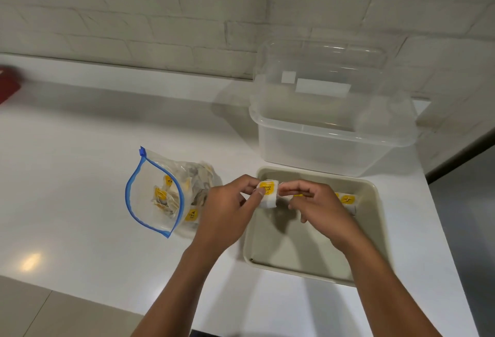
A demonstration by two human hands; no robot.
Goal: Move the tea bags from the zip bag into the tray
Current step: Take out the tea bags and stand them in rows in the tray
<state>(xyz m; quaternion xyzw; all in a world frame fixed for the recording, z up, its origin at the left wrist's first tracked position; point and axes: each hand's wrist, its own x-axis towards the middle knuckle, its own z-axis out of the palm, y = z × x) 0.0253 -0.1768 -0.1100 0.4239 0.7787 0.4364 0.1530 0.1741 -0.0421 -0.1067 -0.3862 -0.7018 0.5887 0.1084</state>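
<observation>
White glossy surface (80, 165) is carrying everything: both hands, left hand (227, 208) and right hand (318, 208), are pinching one yellow-labelled white tea bag (267, 194) over the shallow beige metal tray (372, 232); its string could be snagging. More are waiting in the blue-zippered clear plastic zip bag (160, 194) beyond.

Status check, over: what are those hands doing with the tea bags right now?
Both hands, left and right, pinching one white, yellow-tagged tea bag above the beige rectangular tray. Clear blue-zip plastic bag open, more inside. Nothing in the way.
</observation>
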